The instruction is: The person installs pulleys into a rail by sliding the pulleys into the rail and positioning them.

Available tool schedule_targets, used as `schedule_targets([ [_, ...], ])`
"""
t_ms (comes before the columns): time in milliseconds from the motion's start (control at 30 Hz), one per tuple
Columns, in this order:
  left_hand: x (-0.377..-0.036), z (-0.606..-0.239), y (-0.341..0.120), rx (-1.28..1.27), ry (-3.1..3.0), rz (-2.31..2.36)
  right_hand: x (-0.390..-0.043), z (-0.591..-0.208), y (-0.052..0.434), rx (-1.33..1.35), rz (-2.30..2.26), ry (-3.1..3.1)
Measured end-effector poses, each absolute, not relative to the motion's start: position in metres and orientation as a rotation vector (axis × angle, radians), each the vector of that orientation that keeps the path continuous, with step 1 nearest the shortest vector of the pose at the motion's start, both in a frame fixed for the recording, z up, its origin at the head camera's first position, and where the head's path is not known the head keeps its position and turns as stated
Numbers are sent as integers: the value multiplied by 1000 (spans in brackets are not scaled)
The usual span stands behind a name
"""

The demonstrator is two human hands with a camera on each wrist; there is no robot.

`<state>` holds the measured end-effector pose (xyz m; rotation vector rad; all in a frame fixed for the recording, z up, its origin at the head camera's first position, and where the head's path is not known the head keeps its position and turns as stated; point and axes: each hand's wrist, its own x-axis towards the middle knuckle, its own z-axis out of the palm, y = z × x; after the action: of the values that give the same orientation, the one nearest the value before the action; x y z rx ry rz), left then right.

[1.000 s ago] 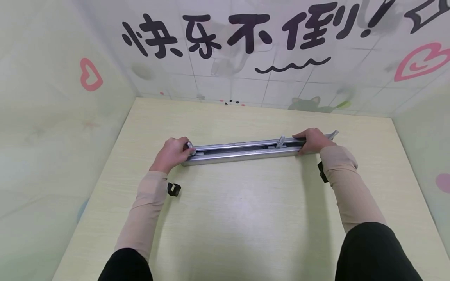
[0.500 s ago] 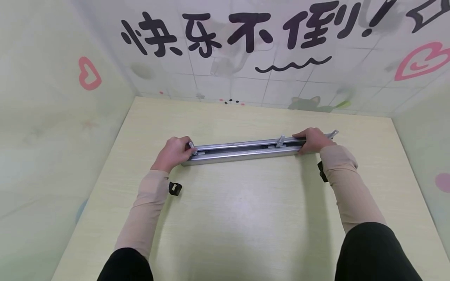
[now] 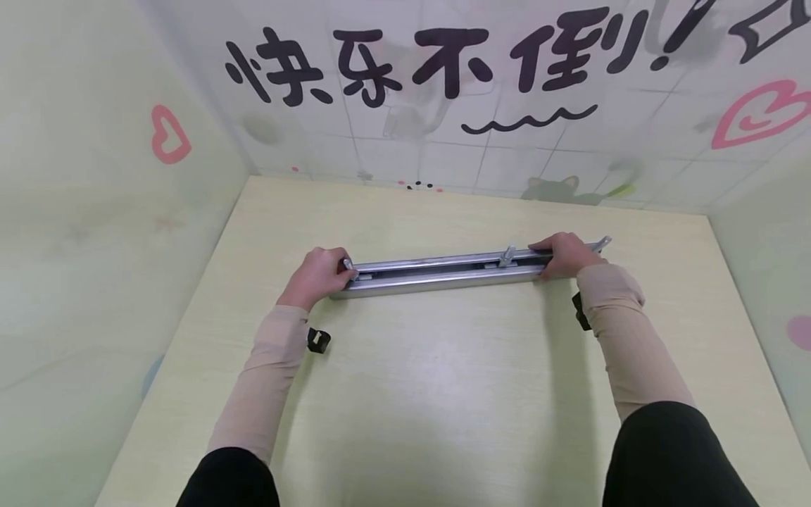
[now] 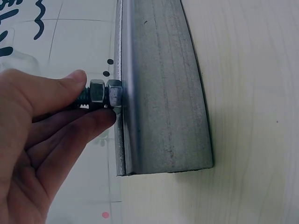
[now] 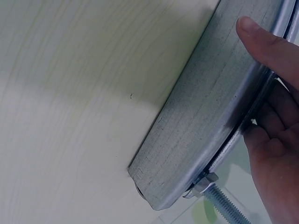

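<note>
The left hand (image 3: 317, 276) pinched a bolt (image 4: 96, 96) at the metal rail's (image 3: 437, 274) left end; the right hand (image 3: 564, 255) gripped its right end.

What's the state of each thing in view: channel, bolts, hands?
Metal channel: lying flat on the table, open slot up.
Left-end bolt: through the channel's slot, two nuts on its thread.
Right-end bolt: sticks out past the channel, nut seated.
Left hand: pinches the left-end bolt.
Right hand: grips the channel's right end.
</note>
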<state>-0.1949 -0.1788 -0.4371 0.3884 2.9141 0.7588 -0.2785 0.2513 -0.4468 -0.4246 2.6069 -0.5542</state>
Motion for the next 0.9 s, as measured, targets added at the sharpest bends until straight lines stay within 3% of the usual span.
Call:
schedule_targets([
  [900,-212,-438,-182,241,2858,751,-272,-447,250,-406,-551,2621],
])
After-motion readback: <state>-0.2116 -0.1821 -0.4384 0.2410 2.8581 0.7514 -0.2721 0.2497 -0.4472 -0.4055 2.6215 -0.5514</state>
